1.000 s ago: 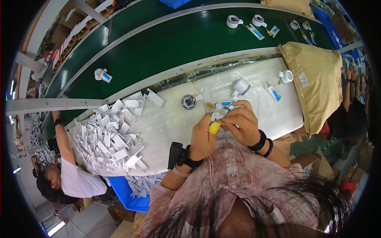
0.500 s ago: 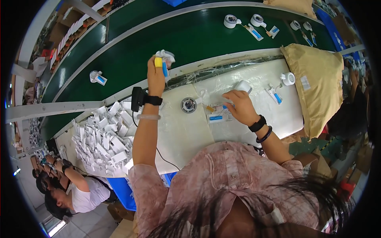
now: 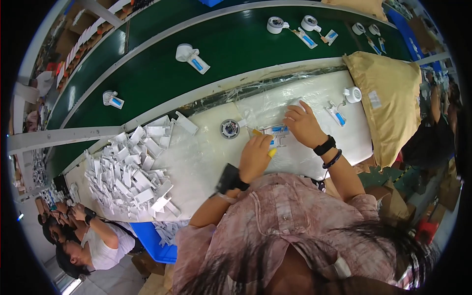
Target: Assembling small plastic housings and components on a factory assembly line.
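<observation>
My left hand, with a yellow cover on one digit, has its fingers closed at the left edge of a white battery holder with blue cells. Left of that lies a round white housing with its circuit inside showing, joined to a small white arm. My right hand curls its fingers over a smooth white cover, which they mostly hide. On the green belt sits a white unit with a blue cell.
A heap of white plastic shells covers the table's left part. To the right are another wired unit and a large tan bag. More units stand along the belt. A blue bin is below the table; a co-worker sits at lower left.
My left hand has let go of the white unit on the belt and come back to the battery holder. My right hand has shifted up onto the white cover.
</observation>
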A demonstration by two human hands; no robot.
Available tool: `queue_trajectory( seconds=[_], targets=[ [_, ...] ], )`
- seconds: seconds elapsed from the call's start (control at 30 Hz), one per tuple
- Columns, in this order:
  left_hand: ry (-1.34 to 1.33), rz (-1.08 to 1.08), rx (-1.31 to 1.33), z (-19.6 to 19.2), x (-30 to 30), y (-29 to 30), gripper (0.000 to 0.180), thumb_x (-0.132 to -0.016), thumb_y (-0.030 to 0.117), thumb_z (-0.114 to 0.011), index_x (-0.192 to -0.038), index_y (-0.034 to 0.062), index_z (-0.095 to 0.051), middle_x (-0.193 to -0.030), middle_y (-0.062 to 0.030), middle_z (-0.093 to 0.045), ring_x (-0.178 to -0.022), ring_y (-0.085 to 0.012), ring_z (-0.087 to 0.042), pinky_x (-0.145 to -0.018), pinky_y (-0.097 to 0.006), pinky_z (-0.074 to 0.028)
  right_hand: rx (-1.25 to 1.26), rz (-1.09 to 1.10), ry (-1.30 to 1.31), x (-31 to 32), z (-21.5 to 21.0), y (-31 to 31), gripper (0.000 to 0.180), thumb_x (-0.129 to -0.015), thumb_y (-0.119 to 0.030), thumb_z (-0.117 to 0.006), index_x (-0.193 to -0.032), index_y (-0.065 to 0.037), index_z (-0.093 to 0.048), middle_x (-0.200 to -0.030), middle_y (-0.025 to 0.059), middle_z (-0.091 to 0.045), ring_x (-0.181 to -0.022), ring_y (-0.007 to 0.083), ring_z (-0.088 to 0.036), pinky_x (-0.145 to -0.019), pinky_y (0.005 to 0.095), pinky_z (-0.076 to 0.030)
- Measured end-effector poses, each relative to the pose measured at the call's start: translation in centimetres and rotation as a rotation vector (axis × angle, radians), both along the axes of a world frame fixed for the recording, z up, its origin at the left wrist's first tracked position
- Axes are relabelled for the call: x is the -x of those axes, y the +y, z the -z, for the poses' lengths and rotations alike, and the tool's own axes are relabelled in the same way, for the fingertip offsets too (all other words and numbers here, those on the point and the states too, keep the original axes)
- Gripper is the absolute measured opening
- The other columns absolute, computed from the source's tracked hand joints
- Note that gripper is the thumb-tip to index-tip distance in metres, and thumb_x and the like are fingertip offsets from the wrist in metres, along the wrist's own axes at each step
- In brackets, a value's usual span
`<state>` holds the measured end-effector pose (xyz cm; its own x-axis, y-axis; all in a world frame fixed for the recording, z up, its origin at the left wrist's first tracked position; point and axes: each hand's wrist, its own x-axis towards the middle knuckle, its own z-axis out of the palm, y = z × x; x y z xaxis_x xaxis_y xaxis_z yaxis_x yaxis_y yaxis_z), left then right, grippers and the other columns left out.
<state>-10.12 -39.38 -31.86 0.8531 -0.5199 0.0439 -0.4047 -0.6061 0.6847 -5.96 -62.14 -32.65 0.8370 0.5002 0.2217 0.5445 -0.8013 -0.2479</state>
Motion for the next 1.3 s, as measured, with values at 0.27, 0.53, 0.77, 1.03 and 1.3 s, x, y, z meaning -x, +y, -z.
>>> queue_trajectory(
  seconds=[0.27, 0.53, 0.77, 1.03, 1.3],
  targets=[
    [-0.303, -0.121, -0.426, 2.8, 0.1, -3.2, 0.026, -0.075, 0.02, -0.065, -0.097, 0.0068, -0.057, -0.093, -0.0078, -0.059, -0.093, -0.0256, -0.054, -0.08, -0.038, -0.043, -0.057, -0.093, 0.041, 0.1, -0.3, -0.9, 0.007, -0.074, -0.013, -0.069, -0.08, -0.014, -0.067, -0.087, 0.0018, -0.061, -0.097, 0.0191, -0.059, -0.109, 0.0483, -0.033],
    [-0.206, 0.002, -0.231, 2.1, 1.1, -2.7, 0.036, -0.067, 0.019, -0.075, -0.096, 0.0067, -0.059, -0.087, -0.0101, -0.057, -0.086, -0.0318, -0.057, -0.072, -0.043, -0.045, -0.53, -0.067, 0.208, 4.9, -2.9, -0.2, 0.008, -0.081, -0.012, -0.071, -0.083, -0.007, -0.064, -0.07, 0.008, -0.06, -0.07, 0.0261, -0.059, -0.089, 0.0401, -0.047],
    [0.137, 0.052, 0.078, -0.5, 1.7, -0.6, 0.031, -0.076, 0.009, -0.065, -0.105, 0.0017, -0.059, -0.093, -0.0134, -0.061, -0.083, -0.0285, -0.062, -0.07, -0.037, -0.051, -0.825, 0.061, 0.558, 7.8, -6.6, 0.2, 0.011, -0.089, -0.012, -0.066, -0.087, -0.001, -0.065, -0.076, 0.011, -0.061, -0.068, 0.0242, -0.057, -0.066, 0.0326, -0.045],
    [0.639, -0.073, 0.132, -7.8, 0.3, 1.6, 0.046, -0.081, 0.016, -0.067, -0.121, -0.0005, -0.05, -0.095, -0.0197, -0.064, -0.088, -0.0271, -0.066, -0.076, -0.038, -0.05, -0.772, -0.118, 0.756, 7.2, -7.5, 0.6, 0.008, -0.087, -0.011, -0.065, -0.09, -0.003, -0.066, -0.076, 0.0101, -0.062, -0.068, 0.0268, -0.059, -0.063, 0.0365, -0.047],
    [0.759, -0.203, 0.613, -7.2, 1.3, 1.2, 0.026, -0.097, 0.012, -0.049, -0.121, 0.0016, -0.047, -0.087, -0.0068, -0.059, -0.061, -0.0121, -0.057, -0.05, -0.025, -0.047, -0.664, 0.213, 0.172, 7.9, -7.9, 3.9, 0.014, -0.078, -0.005, -0.073, -0.087, -0.003, -0.062, -0.078, 0.0095, -0.061, -0.066, 0.0227, -0.059, -0.063, 0.0353, -0.048]
  ],
)
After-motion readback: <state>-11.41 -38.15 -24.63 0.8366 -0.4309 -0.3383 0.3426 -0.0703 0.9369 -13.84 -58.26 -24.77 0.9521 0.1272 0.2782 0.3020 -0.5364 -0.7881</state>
